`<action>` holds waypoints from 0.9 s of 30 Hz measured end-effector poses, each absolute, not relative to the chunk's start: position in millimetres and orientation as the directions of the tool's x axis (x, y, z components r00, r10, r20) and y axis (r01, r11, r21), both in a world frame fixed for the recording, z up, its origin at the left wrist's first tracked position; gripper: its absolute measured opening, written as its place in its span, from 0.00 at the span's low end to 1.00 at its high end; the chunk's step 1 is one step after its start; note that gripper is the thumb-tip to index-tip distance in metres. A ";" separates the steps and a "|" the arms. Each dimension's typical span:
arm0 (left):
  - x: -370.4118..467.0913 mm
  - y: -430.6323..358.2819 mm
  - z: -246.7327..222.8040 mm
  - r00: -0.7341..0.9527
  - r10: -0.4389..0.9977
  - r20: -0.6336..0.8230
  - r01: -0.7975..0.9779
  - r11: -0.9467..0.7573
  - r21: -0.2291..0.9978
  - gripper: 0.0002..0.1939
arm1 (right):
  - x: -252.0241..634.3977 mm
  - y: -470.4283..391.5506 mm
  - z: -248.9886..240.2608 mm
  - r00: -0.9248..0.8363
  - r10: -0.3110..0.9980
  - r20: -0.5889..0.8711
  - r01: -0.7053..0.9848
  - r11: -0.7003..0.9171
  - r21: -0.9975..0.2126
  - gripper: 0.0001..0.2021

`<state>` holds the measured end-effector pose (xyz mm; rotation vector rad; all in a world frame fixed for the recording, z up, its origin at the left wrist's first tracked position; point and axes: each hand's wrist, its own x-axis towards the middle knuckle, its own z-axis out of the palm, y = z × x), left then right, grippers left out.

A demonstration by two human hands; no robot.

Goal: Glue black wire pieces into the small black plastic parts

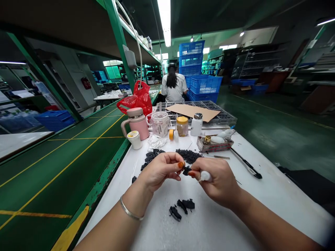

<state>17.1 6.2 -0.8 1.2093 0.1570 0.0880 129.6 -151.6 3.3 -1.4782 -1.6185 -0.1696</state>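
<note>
A small black plastic part (186, 170) is held up between my two hands over the white table. My left hand (163, 169) pinches it between thumb and fingers. Thumb and forefinger of my right hand (220, 177) touch its other side, while the palm is closed round a small white squeeze bottle (206, 176), mostly hidden by the fingers. Three black parts (182, 206) lie on the table nearer me. Behind my left hand is a pile of larger black pieces (151, 157), and just past my hands a heap of tiny black pieces (187, 156).
A pink mug (138, 125), white cup (134, 140), clear tub (160, 124), yellow-lidded jar (182, 126) and white bottle (196, 124) line the back. A small box (215, 143) and black-handled tool (246, 162) lie right. A green conveyor (65, 167) runs left; a person (173, 85) sits ahead.
</note>
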 end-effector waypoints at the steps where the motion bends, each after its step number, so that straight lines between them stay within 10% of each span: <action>1: 17.1 5.9 -0.9 0.985 0.158 -0.072 0.014 0.340 0.940 0.15 | 129.4 -151.8 2.8 0.122 0.720 0.683 0.857 0.271 -0.438 0.06; 12: 18.0 2.4 -0.4 0.975 0.209 -0.071 0.002 0.313 0.950 0.18 | 124.6 -150.3 2.8 0.260 0.714 0.650 0.830 0.179 -0.528 0.07; 22: 18.3 -12.0 6.3 0.927 0.365 0.092 -0.169 0.183 0.969 0.17 | 134.6 -141.8 1.9 0.510 0.807 0.299 0.234 0.205 -0.950 0.15; 27: 19.6 -10.5 4.8 0.897 0.392 0.206 -0.258 0.084 0.962 0.16 | 128.2 -142.6 4.1 0.493 0.776 0.393 0.405 0.196 -0.893 0.12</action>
